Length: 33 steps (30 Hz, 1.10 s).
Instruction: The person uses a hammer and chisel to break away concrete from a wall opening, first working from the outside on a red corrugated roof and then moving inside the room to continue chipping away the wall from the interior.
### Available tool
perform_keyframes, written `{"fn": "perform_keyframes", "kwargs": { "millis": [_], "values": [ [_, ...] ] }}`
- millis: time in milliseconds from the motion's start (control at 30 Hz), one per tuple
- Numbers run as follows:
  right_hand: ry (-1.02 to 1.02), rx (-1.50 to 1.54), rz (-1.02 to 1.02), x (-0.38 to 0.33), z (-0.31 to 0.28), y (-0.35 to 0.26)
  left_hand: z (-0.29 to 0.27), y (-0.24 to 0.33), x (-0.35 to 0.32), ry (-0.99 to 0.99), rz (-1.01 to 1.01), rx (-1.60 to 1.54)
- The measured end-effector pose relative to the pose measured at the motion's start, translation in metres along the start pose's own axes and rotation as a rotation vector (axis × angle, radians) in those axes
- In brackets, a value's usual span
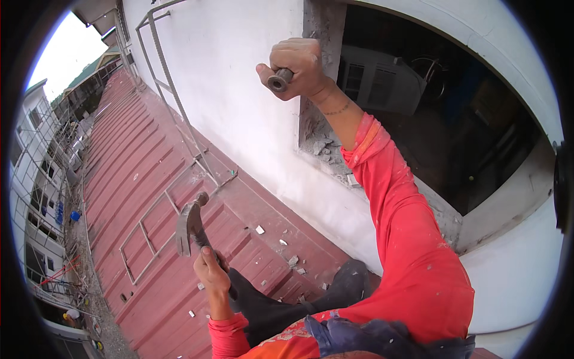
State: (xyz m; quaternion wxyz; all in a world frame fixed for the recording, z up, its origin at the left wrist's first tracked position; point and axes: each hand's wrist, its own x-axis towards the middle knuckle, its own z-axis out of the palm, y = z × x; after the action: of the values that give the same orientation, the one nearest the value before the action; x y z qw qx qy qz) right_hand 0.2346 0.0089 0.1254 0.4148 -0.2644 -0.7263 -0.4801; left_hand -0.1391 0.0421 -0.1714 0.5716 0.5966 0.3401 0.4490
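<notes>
Head view: we see our left hand (212, 270) clamped on the handle of a claw hammer (191, 224), head up and tilted left, held low over the red ribbed roof (149, 179). Our right hand (299, 67) is raised well above and to the right of the left, fist closed around a chisel (279, 79); only its round butt end shows, facing us, the tip hidden behind the fist. Hammer and chisel are well apart, no contact.

Just behind the right hand is the chipped grey edge of a wall opening (320, 36) in the white wall (239, 90). Rubble (320, 146) sits on the sill below the right wrist. Small chips (293, 261) lie on the roof to the right of the left hand. A metal pipe frame (173, 102) runs up the wall left of the right hand. Both sleeves are red; a dark trouser leg and shoe (353, 278) rest on the roof beside the left forearm.
</notes>
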Motion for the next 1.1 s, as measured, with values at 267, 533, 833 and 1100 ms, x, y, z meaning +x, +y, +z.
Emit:
{"fn": "perform_keyframes", "kwargs": {
  "millis": [267, 533, 833, 1100],
  "values": [
    [-0.937, 0.171, 0.231, -0.068, -0.023, -0.172, -0.053, -0.053, 0.001, -0.216, -0.136, 0.146],
    [-1.384, -0.009, 0.668, -0.083, -0.06, -0.288, -0.076, -0.095, 0.028, -0.443, -0.111, 0.04],
    [-0.746, -0.687, 1.006, -0.08, -0.034, -0.138, -0.086, -0.129, 0.056, -0.454, -0.609, -0.002],
    [-0.586, -0.497, 1.729, -0.192, -0.044, 0.008, -0.087, -0.141, 0.053, -0.447, -0.609, -0.042]
  ]
}}
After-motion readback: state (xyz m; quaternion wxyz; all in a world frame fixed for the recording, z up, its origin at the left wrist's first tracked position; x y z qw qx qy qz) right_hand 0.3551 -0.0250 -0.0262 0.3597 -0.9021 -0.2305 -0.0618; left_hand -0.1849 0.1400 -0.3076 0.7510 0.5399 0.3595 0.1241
